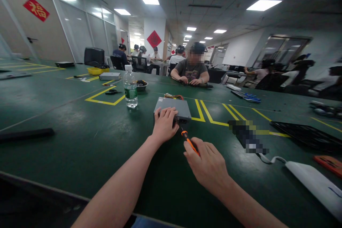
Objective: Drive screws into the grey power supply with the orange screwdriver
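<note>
A grey metal computer power supply (175, 105) lies on the green table, its bundle of coloured cables (173, 96) at the far side. My left hand (165, 123) rests over its near left part, fingers bent over the top and the thumb down at the near face. In my right hand (207, 160) is an orange and black screwdriver (189, 141), fingers wrapped around the handle. Its shaft points toward the near face of the power supply, beside the socket. Whether the tip touches a screw cannot be made out.
A water bottle (130, 89) stands left of the power supply, with a metal bowl (141, 85) behind it. On the right lie a blurred dark device (247, 137), a white power bank-like block (315, 185) and a black mesh panel (307, 135). Across the table sits a person (191, 67).
</note>
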Available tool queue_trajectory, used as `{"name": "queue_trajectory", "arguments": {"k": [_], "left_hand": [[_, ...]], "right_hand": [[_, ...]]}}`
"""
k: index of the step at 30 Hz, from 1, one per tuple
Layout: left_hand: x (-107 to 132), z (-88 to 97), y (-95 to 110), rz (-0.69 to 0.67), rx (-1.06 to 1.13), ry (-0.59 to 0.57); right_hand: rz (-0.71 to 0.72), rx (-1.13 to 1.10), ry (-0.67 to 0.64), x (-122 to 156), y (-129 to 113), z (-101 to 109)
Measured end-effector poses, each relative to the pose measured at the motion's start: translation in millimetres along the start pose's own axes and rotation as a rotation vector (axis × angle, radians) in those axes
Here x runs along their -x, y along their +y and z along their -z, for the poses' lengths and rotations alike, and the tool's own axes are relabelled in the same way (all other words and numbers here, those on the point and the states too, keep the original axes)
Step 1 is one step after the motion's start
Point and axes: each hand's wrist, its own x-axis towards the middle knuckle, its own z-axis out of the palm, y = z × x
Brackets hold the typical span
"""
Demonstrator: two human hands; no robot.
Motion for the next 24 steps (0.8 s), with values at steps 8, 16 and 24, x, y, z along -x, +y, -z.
{"name": "queue_trajectory", "arguments": {"k": [8,16,24], "left_hand": [[1,-0.9,-2,-0.005,0.006,0.008],[1,-2.9,-3,-0.014,-0.007,0.022],[1,-1.9,-1,-0.017,-0.003,0.026]], "right_hand": [[0.168,-0.114,0.052,3,4,-14],[0.036,-0.162,0.030,10,12,-11],[0.013,-0.136,0.115,5,14,-11]]}}
